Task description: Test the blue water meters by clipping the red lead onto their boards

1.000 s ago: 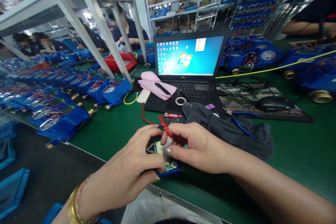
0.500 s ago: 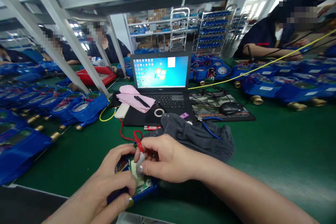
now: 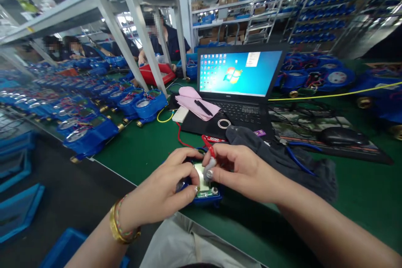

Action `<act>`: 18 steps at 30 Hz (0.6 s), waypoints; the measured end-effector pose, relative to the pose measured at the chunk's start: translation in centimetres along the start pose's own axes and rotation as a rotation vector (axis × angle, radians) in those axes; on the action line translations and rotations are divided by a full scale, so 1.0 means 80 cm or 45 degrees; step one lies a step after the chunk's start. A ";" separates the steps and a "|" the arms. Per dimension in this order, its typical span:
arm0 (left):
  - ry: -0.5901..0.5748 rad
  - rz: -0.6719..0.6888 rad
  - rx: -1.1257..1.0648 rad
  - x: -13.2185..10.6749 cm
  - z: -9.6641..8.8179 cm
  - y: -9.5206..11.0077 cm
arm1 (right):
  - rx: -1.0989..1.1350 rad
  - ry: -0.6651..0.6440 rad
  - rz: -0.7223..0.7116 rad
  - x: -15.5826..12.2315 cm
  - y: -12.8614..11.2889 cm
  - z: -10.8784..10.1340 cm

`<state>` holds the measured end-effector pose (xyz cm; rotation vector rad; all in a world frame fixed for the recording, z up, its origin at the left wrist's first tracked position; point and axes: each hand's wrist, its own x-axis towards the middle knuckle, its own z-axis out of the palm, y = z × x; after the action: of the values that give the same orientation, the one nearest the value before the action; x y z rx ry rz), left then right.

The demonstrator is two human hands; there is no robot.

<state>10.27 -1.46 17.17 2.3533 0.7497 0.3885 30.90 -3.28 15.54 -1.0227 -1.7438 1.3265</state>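
Note:
Low in the middle of the head view is a small blue meter housing (image 3: 210,201) with a green circuit board (image 3: 204,194) and a pale display panel inside. My left hand (image 3: 166,184) is curled round its left side, thumb and fingers on the edge. Pinched between thumb and fingers of my right hand (image 3: 245,171) is a grey pin connector (image 3: 207,169) on a red cable (image 3: 207,142). Its thin pins point down at the board's right side; whether they touch it I cannot tell. The housing's far side is hidden by my fingers.
Behind my hands stands an open laptop (image 3: 235,75). A dark grey cloth (image 3: 282,171) with blue-handled pliers (image 3: 297,157) lies to the right, near a mouse (image 3: 342,136). Blue meters (image 3: 91,132) line the left edge, and blue crates (image 3: 19,213) sit below. Co-workers sit further back.
The view has swung left, so everything sits further right in the picture. My left thumb has come up nearer the board. The right hand still holds the connector.

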 end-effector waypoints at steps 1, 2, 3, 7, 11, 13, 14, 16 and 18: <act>0.007 -0.004 0.000 -0.001 0.001 0.000 | -0.001 -0.003 -0.002 -0.001 0.000 0.000; 0.012 -0.004 0.001 -0.002 0.002 0.000 | 0.000 -0.007 -0.003 -0.001 -0.001 0.000; 0.014 0.001 0.001 -0.003 0.003 -0.001 | 0.003 -0.010 -0.003 -0.002 -0.001 0.001; -0.021 0.042 0.003 -0.004 0.001 -0.003 | 0.037 -0.023 0.005 -0.002 0.000 0.003; -0.115 0.058 0.046 -0.005 -0.005 0.000 | 0.035 -0.011 0.005 0.000 0.001 0.003; -0.165 0.052 0.080 -0.006 -0.008 0.004 | 0.024 0.014 0.000 0.001 0.001 0.003; -0.186 0.036 0.107 -0.006 -0.010 0.005 | 0.020 0.026 -0.006 0.001 0.000 0.003; -0.228 0.001 0.175 -0.004 -0.013 0.007 | 0.006 0.042 -0.021 0.002 -0.002 0.004; -0.263 0.005 0.236 -0.002 -0.014 0.009 | -0.013 0.050 -0.033 0.003 -0.003 0.005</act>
<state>9.95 -1.46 18.46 2.5195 0.7078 0.0776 30.38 -3.26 15.71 -1.0216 -1.7307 1.2749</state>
